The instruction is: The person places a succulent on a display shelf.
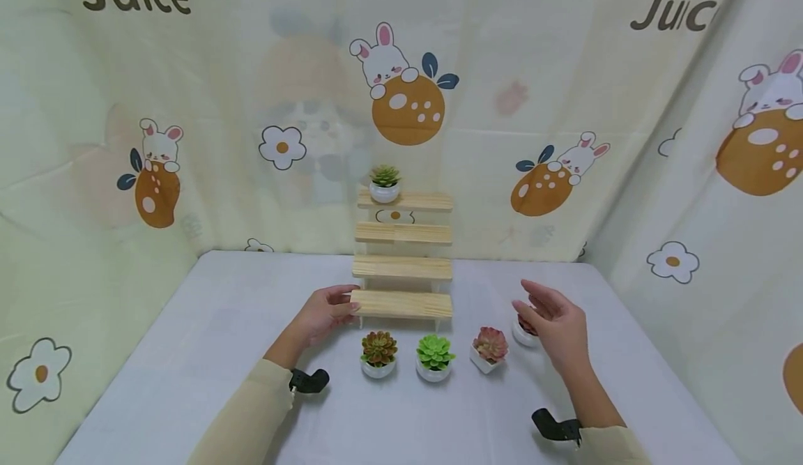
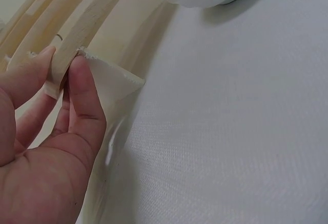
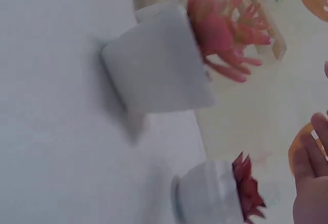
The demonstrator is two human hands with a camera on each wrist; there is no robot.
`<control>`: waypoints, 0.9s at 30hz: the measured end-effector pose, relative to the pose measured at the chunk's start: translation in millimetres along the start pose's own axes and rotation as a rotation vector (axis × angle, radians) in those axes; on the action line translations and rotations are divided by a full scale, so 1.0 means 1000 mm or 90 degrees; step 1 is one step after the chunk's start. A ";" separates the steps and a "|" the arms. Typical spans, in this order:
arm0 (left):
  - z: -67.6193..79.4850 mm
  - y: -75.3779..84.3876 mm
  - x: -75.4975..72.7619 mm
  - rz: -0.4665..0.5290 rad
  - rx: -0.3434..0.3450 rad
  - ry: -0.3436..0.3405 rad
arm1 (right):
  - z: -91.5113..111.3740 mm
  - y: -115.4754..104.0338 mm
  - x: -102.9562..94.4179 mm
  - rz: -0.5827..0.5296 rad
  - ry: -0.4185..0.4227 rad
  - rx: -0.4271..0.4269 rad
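Observation:
My left hand (image 1: 323, 315) pinches the left end of the lowest board of a wooden tiered shelf (image 1: 401, 303). In the left wrist view, thumb and fingers close on the board's end (image 2: 64, 65), next to a pale leg support. My right hand (image 1: 561, 325) hovers over a dark red succulent (image 3: 248, 188) in a round white pot (image 1: 525, 336), partly hiding it in the head view; its fingers are apart and hold nothing. Left of that stands a pink succulent (image 1: 491, 344) in a square white pot (image 3: 159, 62).
A bright green succulent (image 1: 435, 352) and a brown-green one (image 1: 379, 348), both in round white pots, stand before the shelf. Another green potted succulent (image 1: 385, 176) sits on the top board's left end. A printed curtain (image 1: 477, 186) hangs behind the white table (image 1: 238, 325).

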State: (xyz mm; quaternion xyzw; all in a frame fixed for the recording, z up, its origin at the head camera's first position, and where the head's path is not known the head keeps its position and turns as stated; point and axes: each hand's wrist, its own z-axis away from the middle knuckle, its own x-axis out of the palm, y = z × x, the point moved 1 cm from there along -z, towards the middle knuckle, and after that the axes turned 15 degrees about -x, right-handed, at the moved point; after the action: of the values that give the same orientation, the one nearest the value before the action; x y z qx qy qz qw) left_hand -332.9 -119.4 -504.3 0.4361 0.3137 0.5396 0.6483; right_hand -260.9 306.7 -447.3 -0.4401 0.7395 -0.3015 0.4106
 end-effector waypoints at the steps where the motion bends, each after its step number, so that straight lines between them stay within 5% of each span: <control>1: 0.000 0.000 0.000 0.000 0.000 -0.002 | 0.002 0.003 -0.001 0.011 0.012 0.001; 8: -0.001 0.001 0.000 0.011 -0.008 0.003 | 0.016 0.018 -0.012 0.056 0.048 0.060; 27: 0.004 0.003 0.001 0.005 -0.017 0.010 | 0.032 0.049 -0.015 0.023 -0.069 0.242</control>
State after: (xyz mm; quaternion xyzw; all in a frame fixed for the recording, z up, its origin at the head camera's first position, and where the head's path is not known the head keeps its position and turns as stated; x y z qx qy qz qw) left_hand -330.9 -119.2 -499.5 0.4239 0.3101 0.5496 0.6497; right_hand -248.6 338.8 -496.7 -0.3567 0.6536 -0.4043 0.5311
